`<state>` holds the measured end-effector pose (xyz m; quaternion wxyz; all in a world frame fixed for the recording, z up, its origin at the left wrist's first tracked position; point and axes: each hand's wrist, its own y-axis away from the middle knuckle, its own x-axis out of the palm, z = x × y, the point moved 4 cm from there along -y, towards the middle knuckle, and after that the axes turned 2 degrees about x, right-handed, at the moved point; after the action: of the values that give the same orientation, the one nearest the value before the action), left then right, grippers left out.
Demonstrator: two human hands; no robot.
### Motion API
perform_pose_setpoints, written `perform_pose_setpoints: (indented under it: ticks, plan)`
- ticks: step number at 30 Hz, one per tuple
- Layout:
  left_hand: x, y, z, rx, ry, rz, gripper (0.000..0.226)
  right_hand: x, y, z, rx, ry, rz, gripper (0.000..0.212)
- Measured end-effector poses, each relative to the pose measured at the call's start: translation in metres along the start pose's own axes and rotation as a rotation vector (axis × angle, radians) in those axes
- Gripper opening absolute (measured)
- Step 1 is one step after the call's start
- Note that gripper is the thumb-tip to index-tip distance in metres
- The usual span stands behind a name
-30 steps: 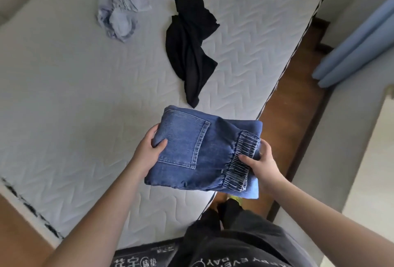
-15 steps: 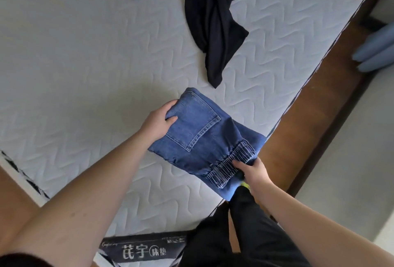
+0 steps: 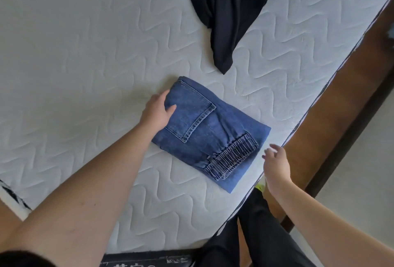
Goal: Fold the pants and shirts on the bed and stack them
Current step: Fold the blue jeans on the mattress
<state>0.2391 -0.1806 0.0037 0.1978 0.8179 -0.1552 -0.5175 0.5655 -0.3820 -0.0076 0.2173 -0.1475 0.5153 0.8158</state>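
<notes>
Folded jeans (image 3: 210,132) lie flat on the mattress (image 3: 74,57) near its right edge. My left hand (image 3: 156,112) grips their 9 o'clock edge; my right hand (image 3: 276,165), fingers relaxed and holding nothing, hovers just beyond their 4 o'clock side. A black garment (image 3: 223,13) lies at 12 o'clock.

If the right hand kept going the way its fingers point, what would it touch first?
Probably the folded jeans: the right hand hovers open just off their elastic cuff, fingers aimed that way. Its height above them is unclear.
</notes>
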Motion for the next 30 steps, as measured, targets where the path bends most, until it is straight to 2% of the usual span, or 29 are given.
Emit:
perform_pose_setpoints:
  ticks: [4,6,9,11,13,15,18,22,24,26,28,30]
  plan:
    - [0.009,-0.026,-0.008,-0.039,-0.070,-0.058,0.061,0.002,-0.010,0.038,-0.386,0.172,0.048,0.056]
    - [0.013,-0.046,-0.012,-0.089,-0.037,-0.022,0.063,0.015,-0.018,0.051,-0.496,0.461,0.089,0.076]
    - [0.015,-0.071,-0.014,-0.124,0.096,0.016,0.056,0.032,-0.036,0.064,-0.532,0.854,0.077,0.104]
    - [0.016,-0.081,-0.011,-0.184,0.204,0.115,0.055,0.038,-0.050,0.067,-0.521,0.956,0.075,0.101]
    - [0.013,-0.088,-0.011,-0.194,0.295,0.251,0.050,0.043,-0.060,0.067,-0.471,0.923,0.216,0.083]
    - [0.007,-0.095,-0.018,-0.114,0.296,0.307,0.033,0.045,-0.065,0.062,-0.356,0.803,0.381,0.068]
    - [0.009,-0.098,-0.035,0.007,0.096,0.190,0.027,0.037,-0.065,0.057,-0.341,0.772,0.380,0.065]
    - [0.035,-0.093,-0.041,-0.036,-0.004,0.068,0.044,0.031,-0.060,0.052,-0.464,0.989,0.120,0.077]
    - [0.037,-0.086,-0.043,-0.061,-0.151,0.005,0.053,0.032,-0.051,0.050,-0.522,1.030,-0.003,0.087]
    - [0.033,-0.069,-0.047,-0.008,-0.225,-0.138,0.054,0.035,-0.039,0.052,-0.666,1.018,-0.087,0.092]
    - [0.034,-0.041,-0.052,0.098,-0.229,-0.304,0.052,0.040,-0.026,0.062,-0.866,0.919,-0.104,0.082]
    - [0.039,-0.009,-0.051,0.128,-0.257,-0.449,0.049,0.053,-0.013,0.079,-1.004,0.819,-0.081,0.069]
